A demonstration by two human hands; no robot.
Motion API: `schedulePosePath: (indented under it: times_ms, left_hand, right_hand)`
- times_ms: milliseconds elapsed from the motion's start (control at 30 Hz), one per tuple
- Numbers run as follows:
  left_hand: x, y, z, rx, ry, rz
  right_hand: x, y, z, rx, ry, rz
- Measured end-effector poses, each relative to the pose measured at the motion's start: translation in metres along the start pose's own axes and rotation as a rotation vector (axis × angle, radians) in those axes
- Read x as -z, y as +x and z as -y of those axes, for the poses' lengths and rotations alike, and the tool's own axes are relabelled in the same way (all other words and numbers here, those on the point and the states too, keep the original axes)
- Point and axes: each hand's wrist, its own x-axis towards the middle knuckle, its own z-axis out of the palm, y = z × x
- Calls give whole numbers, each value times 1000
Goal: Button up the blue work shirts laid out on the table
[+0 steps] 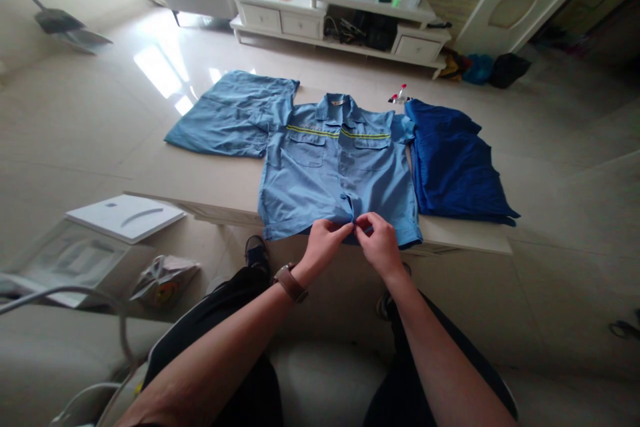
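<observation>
A light blue work shirt [320, 173] with a yellow reflective stripe lies flat, front up, on a low beige table [200, 180], collar away from me. My left hand [323, 243] pinches the left side of the placket at the bottom hem. Touching it, my right hand [379, 240] pinches the right side of the placket at the same spot. A brown watch sits on my left wrist. I am seated with my knees under the table's near edge.
A second light blue garment [233, 113] lies left of the shirt and a dark blue garment [453, 160] lies to its right. Small bottles [399, 93] stand at the table's far edge. A white box [125, 215] sits on the floor at left. A white TV cabinet [340, 20] stands behind.
</observation>
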Motion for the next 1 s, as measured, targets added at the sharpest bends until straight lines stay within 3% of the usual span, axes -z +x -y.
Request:
schedulePosePath:
  times_ms: [233,433,700,1000]
  left_hand:
    - [-2,1,9,129,-245,-52]
    - [-5,5,17,167,-410,-36]
    - [-3,6,17,119,-413,-23]
    - [-2,7,13,24,-201,-44]
  right_hand:
    - [-3,-4,4,135,-143,30]
    - [-6,-4,2,138,-147,41]
    - [-5,-4,3,90,-76,-1]
    - [-5,-3,2,86,-78,15]
